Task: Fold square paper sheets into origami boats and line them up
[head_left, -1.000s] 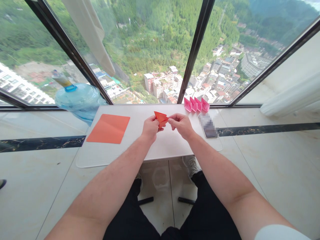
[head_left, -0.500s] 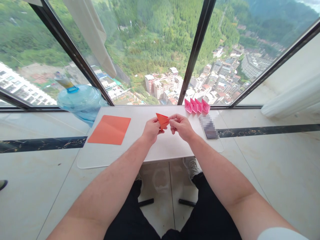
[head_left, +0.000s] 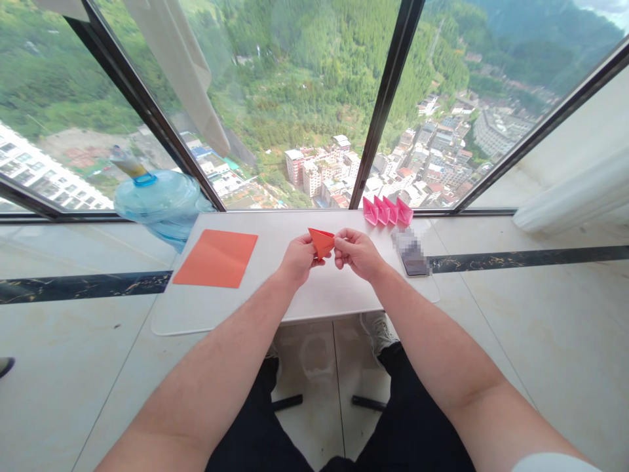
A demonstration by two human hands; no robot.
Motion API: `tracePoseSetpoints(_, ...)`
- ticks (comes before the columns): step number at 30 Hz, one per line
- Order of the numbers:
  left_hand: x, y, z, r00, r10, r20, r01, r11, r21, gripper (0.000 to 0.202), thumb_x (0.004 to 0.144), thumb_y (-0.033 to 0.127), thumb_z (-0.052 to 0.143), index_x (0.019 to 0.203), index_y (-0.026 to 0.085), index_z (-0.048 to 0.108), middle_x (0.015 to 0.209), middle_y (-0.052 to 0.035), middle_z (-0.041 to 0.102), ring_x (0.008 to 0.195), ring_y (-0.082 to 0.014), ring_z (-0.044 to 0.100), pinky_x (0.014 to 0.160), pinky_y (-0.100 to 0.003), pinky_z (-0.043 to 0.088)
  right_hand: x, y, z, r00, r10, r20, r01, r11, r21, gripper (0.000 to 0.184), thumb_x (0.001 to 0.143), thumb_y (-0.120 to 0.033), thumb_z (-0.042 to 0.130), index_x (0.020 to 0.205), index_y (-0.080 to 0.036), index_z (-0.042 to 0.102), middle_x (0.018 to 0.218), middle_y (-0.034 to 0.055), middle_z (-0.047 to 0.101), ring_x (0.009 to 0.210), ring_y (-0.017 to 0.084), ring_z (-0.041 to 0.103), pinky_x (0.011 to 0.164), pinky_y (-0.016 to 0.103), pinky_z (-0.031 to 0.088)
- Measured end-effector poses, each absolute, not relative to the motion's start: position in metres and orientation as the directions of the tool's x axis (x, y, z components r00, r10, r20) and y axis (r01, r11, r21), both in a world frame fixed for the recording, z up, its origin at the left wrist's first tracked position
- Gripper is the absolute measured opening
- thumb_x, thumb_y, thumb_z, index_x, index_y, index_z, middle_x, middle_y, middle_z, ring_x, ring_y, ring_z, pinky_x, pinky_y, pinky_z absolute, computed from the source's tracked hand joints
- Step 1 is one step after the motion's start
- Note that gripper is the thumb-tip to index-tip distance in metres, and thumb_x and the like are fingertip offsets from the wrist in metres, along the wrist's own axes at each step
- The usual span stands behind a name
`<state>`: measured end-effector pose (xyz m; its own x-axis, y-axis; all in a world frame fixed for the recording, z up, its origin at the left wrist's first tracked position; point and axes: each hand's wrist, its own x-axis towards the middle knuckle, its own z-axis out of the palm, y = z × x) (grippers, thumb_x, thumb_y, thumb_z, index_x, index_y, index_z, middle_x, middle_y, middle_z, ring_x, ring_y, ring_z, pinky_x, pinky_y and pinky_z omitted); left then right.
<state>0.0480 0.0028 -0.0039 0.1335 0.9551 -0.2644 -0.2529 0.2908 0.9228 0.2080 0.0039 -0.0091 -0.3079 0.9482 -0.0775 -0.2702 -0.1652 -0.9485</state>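
A small folded piece of orange paper, roughly triangular with its point downward, is held up over the white table. My left hand is closed on its left side, fingers partly behind it. The fingertips of my right hand pinch its right corner. To the left, flat orange paper sheets lie on the table. Several pink folded paper pieces stand in a row at the table's back right edge.
A phone, partly blurred out, lies at the table's right side. A large blue water bottle stands behind the left corner. Tall windows with dark frames rise behind the table, and a pale curtain hangs at right.
The folded orange paper has turned slightly, and its top opening shows a little wider. Both hands keep their hold in nearly the same place. The whole view has shifted slightly.
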Motion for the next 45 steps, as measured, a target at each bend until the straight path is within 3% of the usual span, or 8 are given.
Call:
tracePoseSetpoints(9, 0.047, 0.007, -0.012, 0.049, 0.986, -0.159, -0.193, 0.165, 0.967, 0.027, 0.065, 0.028, 0.073, 0.088, 0.015, 0.078, 0.070, -0.0028, 0.070, 0.066, -0.0153, 0.061, 0.070, -0.032, 0.051, 0.206, 0.005, -0.009, -0.218, 0.968, -0.126, -0.266, -0.183, -0.946, 0.040, 0.071, -0.047, 0.083, 0.086, -0.019, 0.059, 0.062, -0.0024, 0.064, 0.051, 0.013, 0.063, 0.047, 0.023, 0.051)
tracePoseSetpoints(13, 0.045, 0.008, -0.015, -0.078, 0.997, 0.009, 0.004, -0.009, 1.000, 0.026, 0.073, 0.030, 0.071, 0.094, 0.019, 0.081, 0.084, -0.0035, 0.076, 0.083, -0.0192, 0.067, 0.082, -0.033, 0.051, 0.200, 0.004, -0.011, -0.148, 0.966, -0.213, -0.218, -0.242, -0.946, 0.047, 0.075, -0.054, 0.078, 0.103, -0.020, 0.061, 0.083, 0.0027, 0.070, 0.062, 0.014, 0.068, 0.049, 0.024, 0.055)
tracePoseSetpoints(18, 0.042, 0.004, -0.016, -0.083, 0.991, 0.103, 0.165, -0.089, 0.982, 0.030, 0.081, 0.029, 0.066, 0.107, 0.027, 0.079, 0.105, -0.0023, 0.078, 0.098, -0.0215, 0.069, 0.091, -0.035, 0.052, 0.192, 0.001, -0.013, -0.236, 0.949, -0.209, -0.187, -0.255, -0.949, 0.046, 0.076, -0.055, 0.077, 0.103, -0.020, 0.065, 0.111, 0.0091, 0.069, 0.086, 0.021, 0.073, 0.056, 0.027, 0.060)
tracePoseSetpoints(22, 0.043, 0.000, -0.013, -0.113, 0.982, 0.151, 0.230, -0.122, 0.965, 0.029, 0.078, 0.021, 0.065, 0.103, 0.028, 0.080, 0.102, -0.0008, 0.078, 0.098, -0.0218, 0.069, 0.091, -0.033, 0.051, 0.192, 0.001, -0.015, -0.240, 0.950, -0.199, -0.205, -0.250, -0.946, 0.043, 0.075, -0.050, 0.079, 0.102, -0.019, 0.066, 0.106, 0.0084, 0.071, 0.086, 0.022, 0.074, 0.056, 0.027, 0.060)
tracePoseSetpoints(26, 0.044, -0.003, -0.008, -0.165, 0.974, 0.158, 0.296, -0.104, 0.950, 0.031, 0.073, 0.015, 0.065, 0.098, 0.027, 0.078, 0.085, 0.0000, 0.076, 0.080, -0.0195, 0.067, 0.078, -0.030, 0.051, 0.192, 0.000, -0.014, -0.245, 0.956, -0.159, -0.204, -0.211, -0.956, 0.039, 0.077, -0.044, 0.078, 0.105, -0.019, 0.067, 0.107, 0.0088, 0.071, 0.085, 0.021, 0.072, 0.058, 0.028, 0.060)
tracePoseSetpoints(33, 0.044, -0.005, -0.007, -0.182, 0.958, 0.221, 0.536, -0.092, 0.839, 0.015, 0.078, 0.023, 0.063, 0.093, 0.024, 0.068, 0.080, -0.0008, 0.072, 0.074, -0.0192, 0.063, 0.073, -0.029, 0.046, 0.184, -0.004, -0.023, -0.023, 1.000, -0.006, 0.124, -0.003, -0.992, 0.085, 0.065, -0.042, 0.087, 0.139, -0.024, 0.049, 0.107, 0.0069, 0.072, 0.075, 0.017, 0.069, 0.063, 0.030, 0.058)
tracePoseSetpoints(39, 0.049, -0.008, -0.007, -0.188, 0.956, 0.224, 0.523, -0.095, 0.847, 0.012, 0.082, 0.025, 0.063, 0.094, 0.025, 0.063, 0.079, -0.0014, 0.071, 0.071, -0.0188, 0.066, 0.074, -0.029, 0.047, 0.183, -0.011, -0.020, 0.097, 0.979, 0.180, 0.450, 0.118, -0.885, 0.042, 0.084, -0.041, 0.067, 0.122, -0.025, 0.058, 0.077, 0.0003, 0.073, 0.070, 0.019, 0.070, 0.069, 0.031, 0.051)
tracePoseSetpoints(45, 0.052, -0.008, -0.011, -0.153, 0.964, 0.219, 0.552, -0.100, 0.828, 0.010, 0.082, 0.028, 0.064, 0.090, 0.026, 0.061, 0.072, -0.0004, 0.069, 0.069, -0.0196, 0.064, 0.076, -0.030, 0.046, 0.184, -0.013, -0.016, 0.077, 0.966, 0.247, 0.624, 0.147, -0.768, 0.022, 0.090, -0.034, 0.055, 0.109, -0.024, 0.060, 0.066, -0.0012, 0.069, 0.061, 0.020, 0.064, 0.062, 0.029, 0.042)
